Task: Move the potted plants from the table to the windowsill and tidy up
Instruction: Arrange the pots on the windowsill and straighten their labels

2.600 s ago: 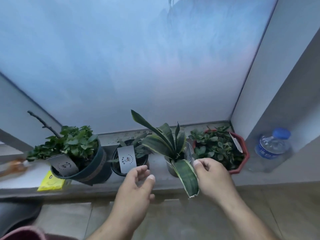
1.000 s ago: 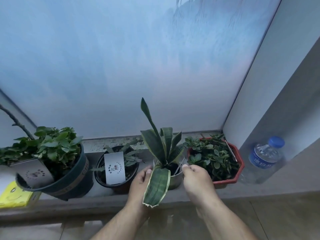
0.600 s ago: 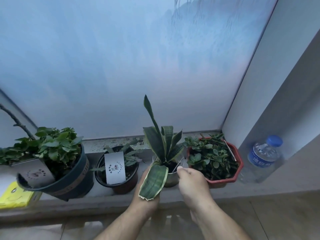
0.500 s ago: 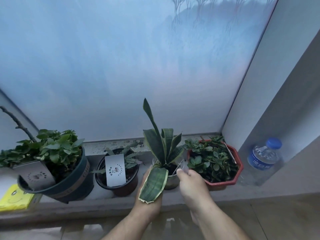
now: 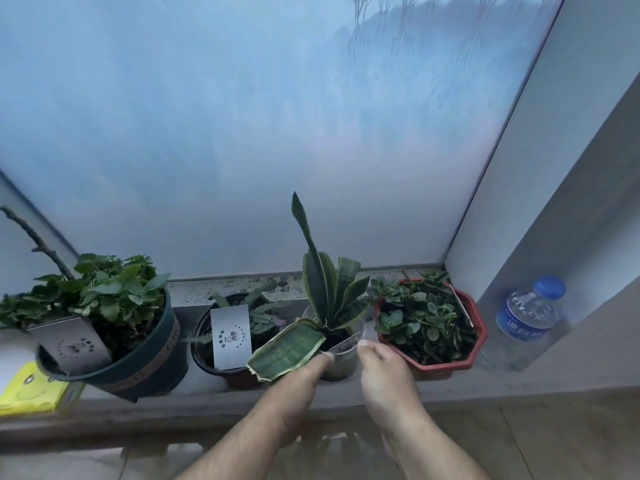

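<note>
Four potted plants are sitting in a row along a windowsill (image 5: 207, 393) that is running across the lower part of the frame, below a large frosted window pane (image 5: 242, 116).

At lower centre, a snake plant (image 5: 323, 289) is standing in a small pale pot (image 5: 341, 362), its tallest leaf pointing straight up and one broad leaf (image 5: 287, 351) bending down and to the left. The left hand (image 5: 298, 379) is reaching in from the bottom centre, its fingers resting against the left side of that pot, partly hidden under the drooping leaf. The right hand (image 5: 382, 372) is pressing on the pot's right side, thumb near the rim. Both hands are grasping the pot between them.

Just right of it, a red octagonal pot (image 5: 446, 365) is holding small round-leaved greenery. Just left, a black pot (image 5: 214, 365) is carrying a white label card (image 5: 231, 336). At the lower left, a large dark green pot (image 5: 145, 368) is tilting, full of leafy growth, with a grey tag (image 5: 71, 342) stuck in it. A yellow packet (image 5: 31, 393) is lying at the far lower left edge.

At the right edge, a water bottle with a blue cap (image 5: 530, 320) is standing on a ledge.
</note>
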Available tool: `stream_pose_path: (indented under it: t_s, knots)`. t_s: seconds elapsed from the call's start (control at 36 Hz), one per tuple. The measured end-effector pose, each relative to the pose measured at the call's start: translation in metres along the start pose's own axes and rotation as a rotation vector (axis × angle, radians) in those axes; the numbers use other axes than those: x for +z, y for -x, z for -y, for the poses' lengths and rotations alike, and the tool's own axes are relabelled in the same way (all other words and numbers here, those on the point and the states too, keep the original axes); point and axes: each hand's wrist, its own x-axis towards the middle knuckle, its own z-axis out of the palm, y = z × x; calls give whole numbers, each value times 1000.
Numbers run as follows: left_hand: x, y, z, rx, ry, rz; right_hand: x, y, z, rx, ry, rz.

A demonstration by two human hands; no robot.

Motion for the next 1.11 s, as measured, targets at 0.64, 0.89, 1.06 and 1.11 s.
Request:
stream_pose_path:
  t_s: [0.64, 0.89, 1.06, 1.11]
  knots:
    - [11, -2, -3, 210, -105, -200, 8, -17, -16, -105, 114, -111]
    - [8, -7, 0, 240, -129, -157, 8, -20, -25, -137, 104, -98]
    - [10, -7, 4, 233, -109, -148, 3, -23, -28, -120, 83, -54]
    - [10, -6, 7, 222, -96, -146, -2, -21, -30, -124, 65, -45]
